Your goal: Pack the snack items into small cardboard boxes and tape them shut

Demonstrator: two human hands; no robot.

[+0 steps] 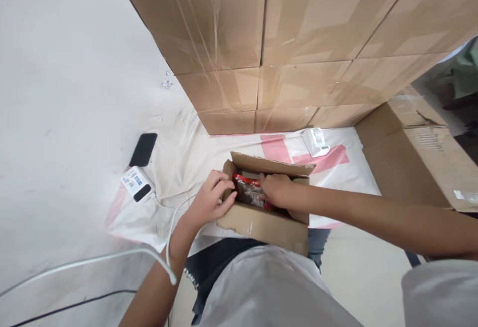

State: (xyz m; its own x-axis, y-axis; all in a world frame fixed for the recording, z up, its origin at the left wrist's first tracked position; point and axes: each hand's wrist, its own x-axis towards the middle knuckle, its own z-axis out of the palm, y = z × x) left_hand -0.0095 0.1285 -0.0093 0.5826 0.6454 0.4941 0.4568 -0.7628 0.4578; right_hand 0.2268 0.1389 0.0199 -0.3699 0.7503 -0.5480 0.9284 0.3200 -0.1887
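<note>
An open cardboard box (269,225) stands in front of my body, its flaps folded outward. Inside it lies a red and grey printed packet (247,191). My left hand (213,197) is at the box's left end, fingers curved over the edge and apart, touching the cardboard. Reaching into the box from the right, my right hand (277,191) has its fingertips on the right part of the packet; whether they pinch it is hidden.
Taped cardboard boxes (295,83) are stacked behind. A black phone (143,150), a white power bank (138,183) with a cable and a white tape dispenser (316,142) lie on the white cloth (179,153). A larger open box (407,163) stands at right.
</note>
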